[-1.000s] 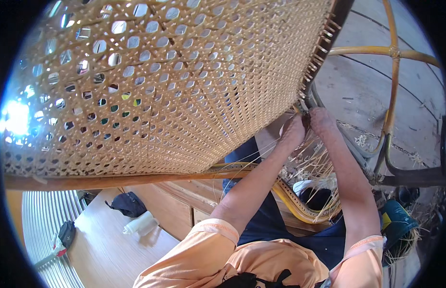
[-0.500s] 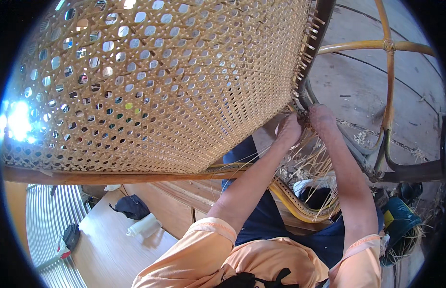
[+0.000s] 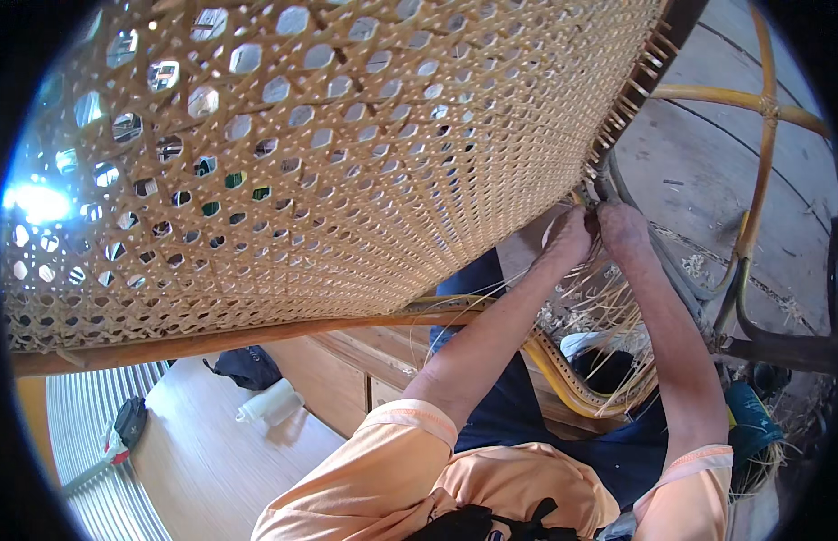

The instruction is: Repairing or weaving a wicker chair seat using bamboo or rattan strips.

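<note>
A large woven cane panel [image 3: 365,171] with open hexagonal holes fills the upper left, set in a wooden frame. Short pegs [image 3: 628,99] stand in a row along its dark right-hand edge. Close together at the panel's lower right corner are my left hand [image 3: 572,236] and my right hand [image 3: 624,230]. Both are closed, with the fingers curled inward at the frame. My fingertips and whatever they pinch are hidden. Loose cane strands [image 3: 608,302] hang below my hands, between my forearms. A yellowish curved rail [image 3: 563,383] with a row of small holes runs beneath them.
Bent rattan poles [image 3: 766,117] cross at the right. A teal container [image 3: 752,424] with cane strands stands by my right elbow. On a pale surface [image 3: 211,433] at lower left lie a white roll [image 3: 270,404] and a dark bag [image 3: 245,367]. Cane scraps litter the floor.
The cane panel looks larger and sits further right in view, and my hands have shifted slightly right with it. Both stay closed at the same corner.
</note>
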### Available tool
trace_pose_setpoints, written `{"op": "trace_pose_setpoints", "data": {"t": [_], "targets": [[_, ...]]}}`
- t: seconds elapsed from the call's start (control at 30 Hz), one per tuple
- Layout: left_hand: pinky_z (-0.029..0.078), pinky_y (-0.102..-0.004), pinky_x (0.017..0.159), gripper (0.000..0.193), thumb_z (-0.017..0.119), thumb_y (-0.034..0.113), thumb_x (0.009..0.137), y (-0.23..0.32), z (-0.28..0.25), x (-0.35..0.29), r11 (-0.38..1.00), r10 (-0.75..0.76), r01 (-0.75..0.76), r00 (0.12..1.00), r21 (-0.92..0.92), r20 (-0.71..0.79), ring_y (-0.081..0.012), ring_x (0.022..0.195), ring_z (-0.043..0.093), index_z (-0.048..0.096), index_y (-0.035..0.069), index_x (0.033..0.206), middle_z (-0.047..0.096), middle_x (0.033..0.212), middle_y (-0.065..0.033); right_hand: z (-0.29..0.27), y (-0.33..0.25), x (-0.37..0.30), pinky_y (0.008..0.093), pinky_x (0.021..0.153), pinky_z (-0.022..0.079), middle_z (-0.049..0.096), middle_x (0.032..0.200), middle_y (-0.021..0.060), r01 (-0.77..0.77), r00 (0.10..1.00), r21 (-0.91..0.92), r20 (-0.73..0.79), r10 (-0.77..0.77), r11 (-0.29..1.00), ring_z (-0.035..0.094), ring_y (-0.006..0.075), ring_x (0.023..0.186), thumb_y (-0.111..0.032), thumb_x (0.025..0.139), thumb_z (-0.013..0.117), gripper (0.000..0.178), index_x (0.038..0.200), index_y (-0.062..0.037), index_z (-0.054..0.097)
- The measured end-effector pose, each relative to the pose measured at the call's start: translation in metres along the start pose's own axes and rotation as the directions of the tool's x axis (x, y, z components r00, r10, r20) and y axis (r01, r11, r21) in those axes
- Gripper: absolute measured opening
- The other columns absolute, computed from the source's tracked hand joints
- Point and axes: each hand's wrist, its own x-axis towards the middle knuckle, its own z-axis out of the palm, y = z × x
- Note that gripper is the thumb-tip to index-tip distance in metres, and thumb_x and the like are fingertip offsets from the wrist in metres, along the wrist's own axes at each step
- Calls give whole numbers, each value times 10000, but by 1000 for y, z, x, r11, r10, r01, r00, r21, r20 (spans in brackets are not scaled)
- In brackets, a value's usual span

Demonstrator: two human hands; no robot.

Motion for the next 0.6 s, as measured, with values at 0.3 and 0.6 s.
{"op": "trace_pose_setpoints", "data": {"t": [0.3, 0.6], "targets": [[427, -401, 843, 288, 481, 150, 810, 0, 3, 6, 989, 36, -47, 996, 143, 83, -352, 957, 576, 587, 19, 1043, 596, 1011, -234, 4, 35, -10, 357, 720, 499, 626, 917, 119, -1, 962, 43, -272, 13, 999, 614, 263, 868, -147, 822, 514, 194, 977, -76, 607], [488, -418, 696, 219, 498, 171, 800, -55, 18, 32, 533, 347, -420, 900, 734, 263, -328, 785, 623, 644, 10, 819, 635, 831, -193, -34, 116, -319, 248, 741, 434, 599, 934, 43, -255, 524, 812, -341, 781, 525, 537, 120, 836, -132, 893, 502, 225, 1081, -29, 571]]}}
